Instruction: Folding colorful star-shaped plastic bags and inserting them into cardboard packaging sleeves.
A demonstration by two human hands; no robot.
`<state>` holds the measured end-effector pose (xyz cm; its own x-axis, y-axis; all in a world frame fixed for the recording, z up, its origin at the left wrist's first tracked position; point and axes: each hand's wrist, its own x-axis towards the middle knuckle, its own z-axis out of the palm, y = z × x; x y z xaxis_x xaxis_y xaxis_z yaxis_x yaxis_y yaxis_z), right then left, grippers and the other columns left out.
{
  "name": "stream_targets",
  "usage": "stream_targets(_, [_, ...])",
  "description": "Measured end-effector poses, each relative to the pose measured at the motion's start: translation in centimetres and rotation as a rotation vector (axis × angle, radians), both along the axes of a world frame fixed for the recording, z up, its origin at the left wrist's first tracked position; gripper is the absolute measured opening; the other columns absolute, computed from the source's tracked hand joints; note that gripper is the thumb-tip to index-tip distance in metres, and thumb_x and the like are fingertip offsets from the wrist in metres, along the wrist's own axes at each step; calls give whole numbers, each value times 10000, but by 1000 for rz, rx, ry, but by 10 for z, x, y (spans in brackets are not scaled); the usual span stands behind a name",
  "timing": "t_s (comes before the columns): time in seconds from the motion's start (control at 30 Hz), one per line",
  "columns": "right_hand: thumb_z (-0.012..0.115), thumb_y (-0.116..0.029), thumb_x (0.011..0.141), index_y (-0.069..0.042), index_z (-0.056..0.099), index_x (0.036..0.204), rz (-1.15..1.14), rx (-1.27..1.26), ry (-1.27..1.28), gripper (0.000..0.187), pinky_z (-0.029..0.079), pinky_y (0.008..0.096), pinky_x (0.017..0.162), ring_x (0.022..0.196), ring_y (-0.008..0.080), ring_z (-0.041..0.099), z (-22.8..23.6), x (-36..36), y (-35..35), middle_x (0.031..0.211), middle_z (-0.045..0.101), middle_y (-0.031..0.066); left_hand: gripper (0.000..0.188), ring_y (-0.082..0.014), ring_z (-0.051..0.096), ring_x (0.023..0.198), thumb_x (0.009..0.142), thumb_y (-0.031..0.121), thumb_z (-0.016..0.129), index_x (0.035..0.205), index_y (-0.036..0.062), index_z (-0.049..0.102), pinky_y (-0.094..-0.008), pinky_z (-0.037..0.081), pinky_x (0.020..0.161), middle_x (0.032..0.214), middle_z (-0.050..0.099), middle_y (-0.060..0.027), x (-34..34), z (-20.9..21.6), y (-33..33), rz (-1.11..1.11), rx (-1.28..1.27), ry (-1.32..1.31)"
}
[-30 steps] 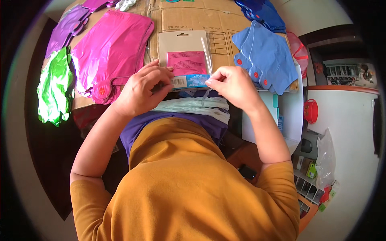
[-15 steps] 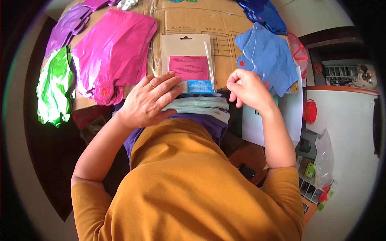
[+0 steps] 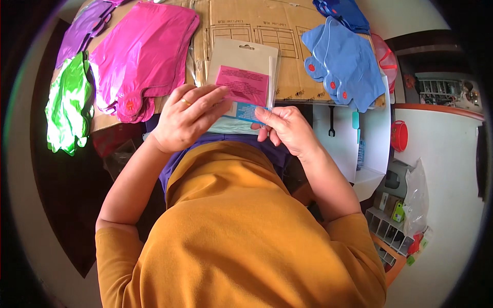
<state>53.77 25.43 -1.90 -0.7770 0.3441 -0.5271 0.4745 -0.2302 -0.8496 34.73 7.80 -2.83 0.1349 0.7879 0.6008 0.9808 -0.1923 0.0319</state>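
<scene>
A clear flat packet (image 3: pixel 246 61) holds a grey backing card with a hang hole, a pink panel (image 3: pixel 241 84) and a blue strip at the bottom. White thin sticks (image 3: pixel 270 77) lie along its right side. My right hand (image 3: pixel 287 126) is closed on the packet's lower right corner, thumb on top and fingers beneath. My left hand (image 3: pixel 190 113), with a ring on one finger, is closed at the lower left edge. Its fingers bend over the card, and its thumb is hidden. The packet's near end sits over the cardboard's front edge, slightly turned.
Stacked foil balloons lie flat on the cardboard surface (image 3: pixel 287 77): pink (image 3: pixel 144 56), green (image 3: pixel 67 105) and purple (image 3: pixel 84 31) at left, light blue (image 3: pixel 346 66) and dark blue (image 3: pixel 344 15) at right. A white open box (image 3: pixel 372 138) stands below the right edge. Pale cloth (image 3: pixel 231 126) covers my lap.
My right hand has moved left and taken hold of the packet's lower right corner. My left hand has curled its fingers at the left edge. The packet has turned slightly.
</scene>
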Motion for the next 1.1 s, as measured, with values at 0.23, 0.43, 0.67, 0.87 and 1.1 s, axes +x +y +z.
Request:
stream_targets(0.23, [607, -297, 951, 17, 683, 844, -244, -672, 125, 340, 398, 213, 409, 461, 148, 581, 20, 7, -4, 683, 673, 149, 471, -247, 578, 877, 614, 186, 880, 1008, 64, 654, -354, 453, 736, 974, 607, -85, 23, 4, -20, 331, 404, -264])
stream_targets(0.43, [530, -333, 989, 28, 682, 833, -56, -851, 252, 422, 399, 193, 396, 470, 142, 595, 5, 18, -9, 686, 681, 150, 295, -237, 583, 758, 777, 196, 786, 936, 11, 620, -336, 478, 658, 971, 611, -147, 59, -1, -11, 30, -458, -1250])
stream_targets(0.67, [566, -322, 975, 29, 691, 850, 103, 381, 114, 393, 468, 240, 506, 503, 92, 573, -1, 30, -11, 765, 701, 83, 157, -300, 665, 868, 850, -2, 614, 990, -10, 684, -343, 516, 777, 903, 674, -181, 39, 1, -25, -37, -620, -839])
stream_targets(0.87, [595, -170, 940, -14, 646, 945, -489, 293, 324, 163, 452, 216, 500, 516, 75, 549, 29, 163, 84, 851, 717, 121, 145, -183, 586, 597, 880, 45, 608, 984, -10, 692, -324, 457, 570, 675, 618, -114, -20, -54, -87, 459, -551, -830])
stream_targets(1.1, [567, -38, 884, 24, 560, 1190, -1002, 739, -152, 313, 493, 229, 594, 734, 172, 676, -47, 321, 257, 995, 688, 182, 217, -226, 635, 876, 922, 123, 582, 1079, -4, 661, -342, 486, 823, 917, 680, -126, -72, -209, -76, 478, -381, -714])
